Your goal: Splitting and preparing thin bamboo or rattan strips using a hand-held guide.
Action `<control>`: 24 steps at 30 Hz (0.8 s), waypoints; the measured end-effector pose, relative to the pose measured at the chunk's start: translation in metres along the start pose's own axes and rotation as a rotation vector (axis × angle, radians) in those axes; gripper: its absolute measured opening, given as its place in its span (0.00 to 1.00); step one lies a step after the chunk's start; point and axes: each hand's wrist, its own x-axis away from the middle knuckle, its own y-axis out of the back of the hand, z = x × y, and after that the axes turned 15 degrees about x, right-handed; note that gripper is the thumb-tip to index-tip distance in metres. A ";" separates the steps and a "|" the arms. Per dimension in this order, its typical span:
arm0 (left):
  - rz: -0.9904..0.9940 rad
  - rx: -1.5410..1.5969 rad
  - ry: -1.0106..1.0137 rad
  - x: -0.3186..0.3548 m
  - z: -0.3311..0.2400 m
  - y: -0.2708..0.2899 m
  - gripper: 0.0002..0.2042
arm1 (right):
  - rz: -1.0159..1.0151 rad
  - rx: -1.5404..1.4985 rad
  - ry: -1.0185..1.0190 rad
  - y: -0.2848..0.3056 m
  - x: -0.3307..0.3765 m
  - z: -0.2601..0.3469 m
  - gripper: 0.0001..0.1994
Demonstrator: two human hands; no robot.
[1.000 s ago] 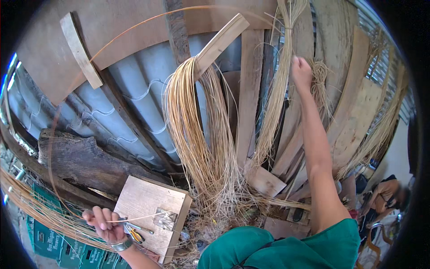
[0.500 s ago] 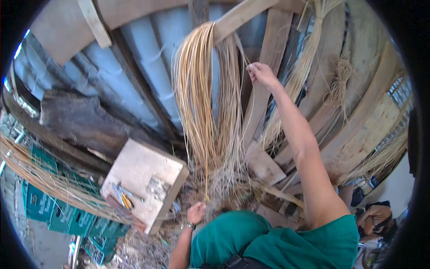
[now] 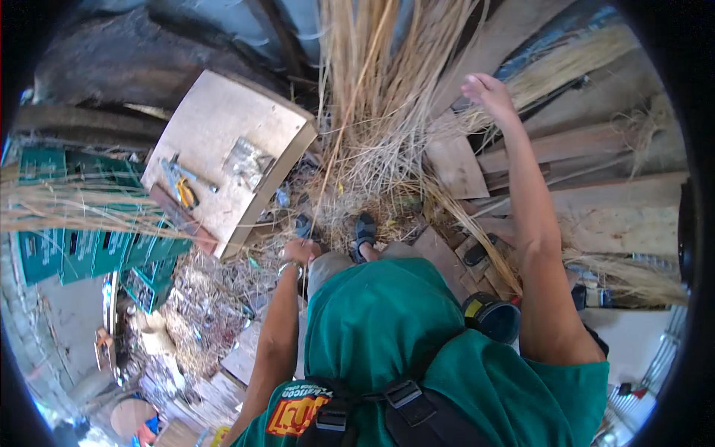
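A thick bundle of long tan cane strips [image 3: 387,71] hangs ahead of me, its loose pale ends spreading toward the floor. My left hand [image 3: 299,252], low and in front of my left thigh, is closed on a single cane strip [image 3: 326,182] that runs up toward the bundle. The strip's tail passes below that hand. My right hand [image 3: 488,95] is raised to the right of the bundle, arm stretched out. Its fingers look loosely extended, with no strip visible in them, though they are slightly blurred.
A tilted wooden table [image 3: 216,134] at left carries pliers [image 3: 184,192] and a clear plastic bag [image 3: 247,162]. Green crates [image 3: 82,253] stand beyond more cane strips. Planks [image 3: 458,160] lean at right, a dark bucket [image 3: 491,316] sits beside me, and scraps litter the floor.
My view has tipped downward, showing my feet and the floor. The right hand was pinching a strip near the bundle's top and now appears free of it. The left hand still grips its strip.
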 end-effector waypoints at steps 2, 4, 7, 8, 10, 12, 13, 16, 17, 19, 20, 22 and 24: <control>0.056 -0.173 -0.026 -0.002 -0.021 -0.003 0.22 | 0.033 0.031 -0.025 -0.004 0.014 -0.004 0.17; 0.126 -0.179 0.076 -0.005 -0.026 -0.012 0.23 | 0.004 -0.050 -0.040 -0.008 0.025 0.001 0.17; 0.166 -0.114 0.091 -0.030 0.022 -0.045 0.20 | -0.002 -0.034 -0.028 -0.020 0.031 0.020 0.17; 0.151 -0.099 0.105 -0.029 0.022 -0.047 0.20 | 0.004 -0.026 -0.021 -0.019 0.028 0.020 0.17; -0.085 -0.031 0.158 -0.026 0.021 -0.045 0.18 | 0.026 0.038 -0.016 -0.020 0.020 0.020 0.19; -0.126 0.013 0.146 -0.006 -0.009 -0.015 0.19 | -0.020 0.016 0.003 -0.012 0.018 0.002 0.20; -0.167 0.041 0.127 0.008 -0.026 0.006 0.20 | -0.078 -0.016 0.016 -0.006 0.020 -0.005 0.21; -0.256 0.224 0.050 0.031 -0.026 0.047 0.20 | -0.194 -0.014 -0.039 -0.006 0.024 0.001 0.23; -0.350 0.256 -0.033 0.030 -0.002 0.049 0.20 | -0.171 -0.013 -0.023 -0.012 0.020 0.005 0.23; -0.411 0.304 -0.084 0.045 0.001 0.078 0.20 | -0.303 -0.174 -0.068 -0.006 0.031 -0.020 0.22; -0.476 0.369 -0.116 0.057 0.007 0.091 0.19 | -0.295 -0.166 -0.065 -0.013 0.036 -0.022 0.22; -0.427 0.463 -0.027 0.069 0.025 0.108 0.20 | -0.422 -0.146 -0.219 -0.030 0.048 -0.031 0.22; -0.379 0.558 0.046 0.071 0.045 0.117 0.21 | -0.332 -0.062 -0.431 -0.033 0.064 -0.064 0.18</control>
